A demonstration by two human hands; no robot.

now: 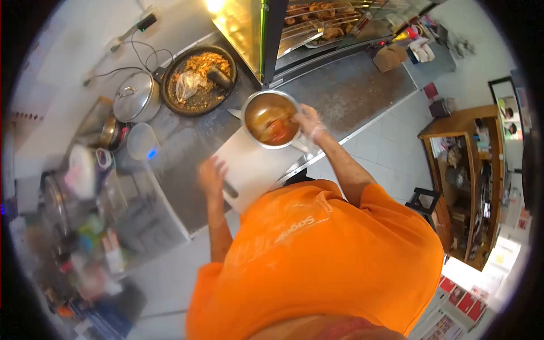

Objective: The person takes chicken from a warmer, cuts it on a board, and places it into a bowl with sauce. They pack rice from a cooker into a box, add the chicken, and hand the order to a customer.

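Note:
A steel bowl [272, 141] with a reddish-orange smear inside sits over the far end of a white cutting board [249, 161]. My right hand [309, 123], in a clear plastic glove, grips the bowl's right rim, with the fingertips reaching over its edge. Slightly blurred, my left hand [212, 174] is at the board's left edge with its fingers apart and nothing visible in them. Beside that hand is the dark handle slot of the board. A pale pointed piece [234, 113] sticks out left of the bowl; I cannot make out what it is.
Behind on the steel counter [187, 153] stand a round black pan [198, 110] of orange crumbs with a plastic bag, a lidded pot [136, 96] and a clear tub [143, 141]. A glass display case [317, 28] with food borders the back. Wooden shelves [464, 187] stand right.

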